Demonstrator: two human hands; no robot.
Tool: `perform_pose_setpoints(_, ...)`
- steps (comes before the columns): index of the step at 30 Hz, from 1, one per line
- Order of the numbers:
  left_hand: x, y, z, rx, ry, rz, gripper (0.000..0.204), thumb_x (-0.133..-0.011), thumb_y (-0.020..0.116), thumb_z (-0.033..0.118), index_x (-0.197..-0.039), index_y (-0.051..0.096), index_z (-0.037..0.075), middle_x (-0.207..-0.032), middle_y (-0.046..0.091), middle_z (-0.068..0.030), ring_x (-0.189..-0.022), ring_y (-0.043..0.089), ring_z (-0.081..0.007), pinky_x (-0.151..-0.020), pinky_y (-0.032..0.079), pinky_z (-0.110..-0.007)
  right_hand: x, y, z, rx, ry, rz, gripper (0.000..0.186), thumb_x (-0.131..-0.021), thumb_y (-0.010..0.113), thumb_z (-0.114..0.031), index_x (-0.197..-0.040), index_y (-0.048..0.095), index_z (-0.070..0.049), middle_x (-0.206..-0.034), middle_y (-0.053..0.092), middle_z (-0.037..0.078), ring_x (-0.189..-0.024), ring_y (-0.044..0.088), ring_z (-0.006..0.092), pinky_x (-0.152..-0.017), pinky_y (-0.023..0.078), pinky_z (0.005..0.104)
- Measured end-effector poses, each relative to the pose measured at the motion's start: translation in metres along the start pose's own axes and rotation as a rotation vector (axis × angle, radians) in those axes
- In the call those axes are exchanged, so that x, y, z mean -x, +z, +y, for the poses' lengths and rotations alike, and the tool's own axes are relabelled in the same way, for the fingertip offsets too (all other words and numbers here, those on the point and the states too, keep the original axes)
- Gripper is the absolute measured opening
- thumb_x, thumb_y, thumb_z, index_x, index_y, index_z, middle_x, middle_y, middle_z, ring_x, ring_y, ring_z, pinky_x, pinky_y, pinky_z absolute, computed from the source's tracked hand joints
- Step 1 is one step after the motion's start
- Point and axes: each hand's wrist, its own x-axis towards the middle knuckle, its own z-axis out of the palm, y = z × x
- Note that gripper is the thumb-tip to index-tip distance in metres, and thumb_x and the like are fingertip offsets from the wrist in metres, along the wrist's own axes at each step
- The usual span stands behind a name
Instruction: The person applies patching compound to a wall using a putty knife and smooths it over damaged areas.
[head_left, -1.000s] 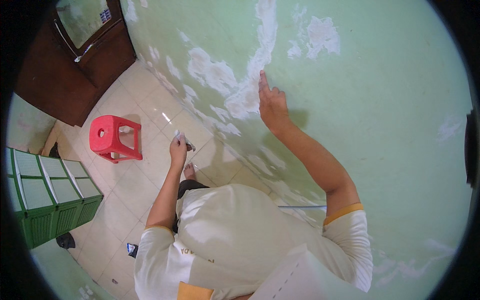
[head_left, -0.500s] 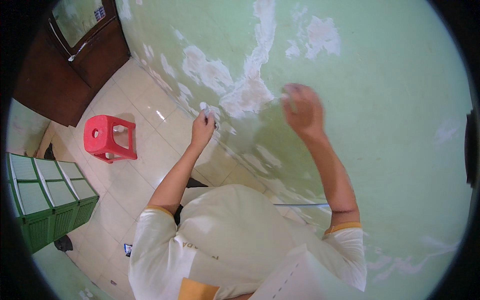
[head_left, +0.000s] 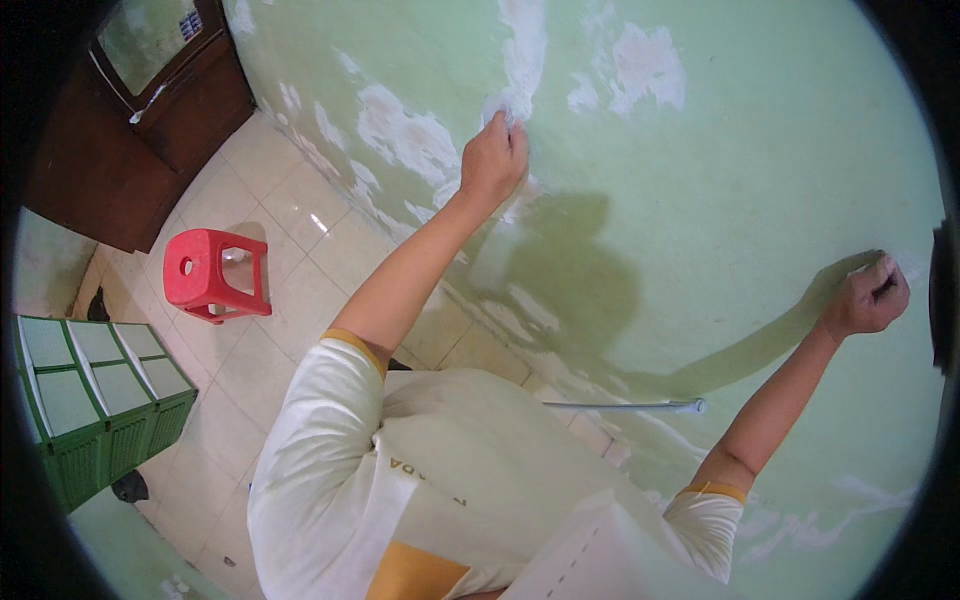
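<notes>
My left hand (head_left: pixel 492 165) is closed on a small pale crumpled piece (head_left: pixel 496 105), held at a white patch of filler (head_left: pixel 520 40) on the pale green wall (head_left: pixel 780 170). My right hand (head_left: pixel 875 296) is at the far right against the wall, its fingers curled; whether anything is inside them I cannot make out. More rough white patches (head_left: pixel 405 135) spread leftward along the wall, and my shadow falls between my two hands.
A red plastic stool (head_left: pixel 215 270) stands on the tiled floor (head_left: pixel 240 360). A brown wooden door (head_left: pixel 120 160) is at the upper left, a green slatted unit (head_left: pixel 110 400) at the lower left. A thin blue-grey pipe (head_left: pixel 623 405) runs along the wall's foot.
My left hand has risen to the wall with the pale piece. My right hand has left the white patch and moved far right and down, its fingers now curled.
</notes>
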Motion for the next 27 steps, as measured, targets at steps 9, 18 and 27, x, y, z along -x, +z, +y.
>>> perform_pose_setpoints(9,0.054,0.048,-0.044,0.018,-0.162,-0.022,0.033,-0.093,0.042,0.022,-0.103,0.052,-0.008,-0.086,0.059,-0.0309,-0.079,0.057,-0.0472,-0.072,0.044,-0.053,0.0,0.006,-0.006,-0.018,-0.046,0.04,0.019,-0.085,0.067,-0.021,-0.079,0.063,-0.004,-0.076,0.063,0.006,-0.071,0.057,0.0202,-0.064,0.047,0.0319)
perform_pose_setpoints(18,-0.014,0.019,0.012,0.105,-0.057,0.077,0.028,-0.093,0.045,0.02,-0.095,0.051,-0.007,-0.082,0.059,-0.03,-0.076,0.057,-0.0473,-0.068,0.045,-0.052,-0.001,0.003,-0.001,0.073,-0.126,0.022,0.02,-0.084,0.069,-0.023,-0.079,0.063,-0.005,-0.075,0.062,0.006,-0.068,0.057,0.0203,-0.064,0.047,0.0306)
perform_pose_setpoints(27,0.04,0.05,-0.039,0.042,-0.054,0.086,0.018,-0.09,0.048,0.013,-0.088,0.048,-0.005,-0.07,0.056,-0.0267,-0.068,0.055,-0.0458,-0.062,0.043,-0.052,0.0,0.008,-0.003,0.087,-0.129,0.039,0.023,-0.084,0.069,-0.025,-0.078,0.062,-0.004,-0.074,0.061,0.007,-0.066,0.057,0.0208,-0.063,0.047,0.0316)
